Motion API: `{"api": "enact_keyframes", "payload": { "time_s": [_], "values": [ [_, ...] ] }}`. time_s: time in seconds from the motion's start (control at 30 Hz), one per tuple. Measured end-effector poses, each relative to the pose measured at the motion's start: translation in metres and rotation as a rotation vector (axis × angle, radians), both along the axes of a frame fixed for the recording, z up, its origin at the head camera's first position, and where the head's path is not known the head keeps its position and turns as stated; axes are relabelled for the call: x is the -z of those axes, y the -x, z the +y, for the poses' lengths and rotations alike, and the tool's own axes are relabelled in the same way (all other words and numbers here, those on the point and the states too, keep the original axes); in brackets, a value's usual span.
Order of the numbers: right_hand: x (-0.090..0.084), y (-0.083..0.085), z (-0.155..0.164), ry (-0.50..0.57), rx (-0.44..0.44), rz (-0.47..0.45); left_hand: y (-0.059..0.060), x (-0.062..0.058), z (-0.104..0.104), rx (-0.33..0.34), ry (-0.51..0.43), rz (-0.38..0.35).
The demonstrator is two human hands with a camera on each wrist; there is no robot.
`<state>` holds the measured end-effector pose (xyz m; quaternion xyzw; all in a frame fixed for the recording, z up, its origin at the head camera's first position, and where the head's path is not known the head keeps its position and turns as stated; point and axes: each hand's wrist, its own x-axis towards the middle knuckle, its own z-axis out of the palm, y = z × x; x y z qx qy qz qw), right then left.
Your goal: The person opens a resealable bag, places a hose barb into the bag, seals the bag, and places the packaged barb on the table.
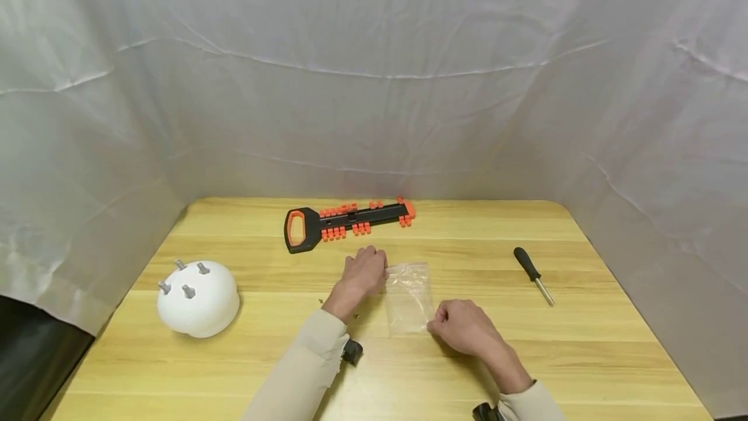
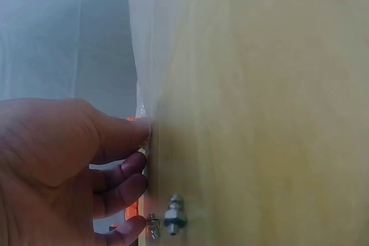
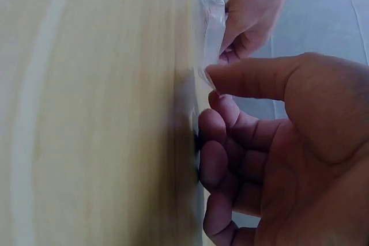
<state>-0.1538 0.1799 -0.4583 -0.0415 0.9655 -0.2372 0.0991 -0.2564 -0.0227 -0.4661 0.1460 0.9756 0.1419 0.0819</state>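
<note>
A clear plastic zip bag (image 1: 408, 301) lies flat on the wooden table between the hands. My left hand (image 1: 365, 271) pinches its upper left corner between thumb and fingers; the left wrist view shows the thumb (image 2: 124, 133) against the bag's edge. At the lower right corner, my right hand (image 1: 466, 328) pinches the plastic with thumb and index finger, and its other fingers curl beside the tabletop in the right wrist view. Two small metal fittings (image 2: 174, 216) rest on the table near the left hand, tiny in the head view.
A white rounded body (image 1: 201, 301) with several grey pegs on top sits at the left. Behind the hands lies a black tool with orange clips and a loop handle (image 1: 302, 229). A black-handled screwdriver (image 1: 528, 266) lies at the right. Grey curtains (image 1: 374, 115) enclose the table.
</note>
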Motion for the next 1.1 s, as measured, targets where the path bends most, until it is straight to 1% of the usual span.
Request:
{"api": "enact_keyframes", "payload": {
  "time_s": [0.13, 0.2, 0.3, 0.47, 0.6, 0.73, 0.93, 1.0, 1.1],
  "values": [
    [-0.002, 0.001, 0.001, 0.034, 0.008, 0.007, 0.0, -0.001, -0.002, 0.014, -0.016, -0.023],
    [-0.002, 0.001, 0.002, 0.056, 0.017, 0.005, 0.0, -0.002, -0.004, 0.021, -0.044, -0.039],
    [-0.003, 0.002, 0.004, 0.086, 0.026, 0.0, 0.0, -0.004, -0.008, 0.027, -0.133, -0.077],
    [-0.003, 0.004, 0.006, 0.082, 0.015, -0.002, 0.0, -0.008, -0.012, 0.014, -0.289, -0.167],
    [-0.002, 0.006, 0.009, 0.068, -0.003, 0.002, -0.002, -0.009, -0.014, 0.002, -0.334, -0.206],
    [-0.002, 0.008, 0.012, 0.071, -0.016, -0.007, -0.002, -0.008, -0.014, 0.008, -0.334, -0.205],
    [-0.002, 0.013, 0.019, 0.044, -0.043, -0.001, -0.003, -0.006, -0.014, 0.023, -0.297, -0.156],
    [-0.001, 0.015, 0.022, 0.042, -0.038, 0.0, -0.004, -0.007, -0.014, 0.031, -0.292, -0.138],
    [-0.001, 0.018, 0.026, 0.047, -0.024, 0.004, -0.008, -0.009, -0.015, 0.041, -0.309, -0.121]
  ]
}}
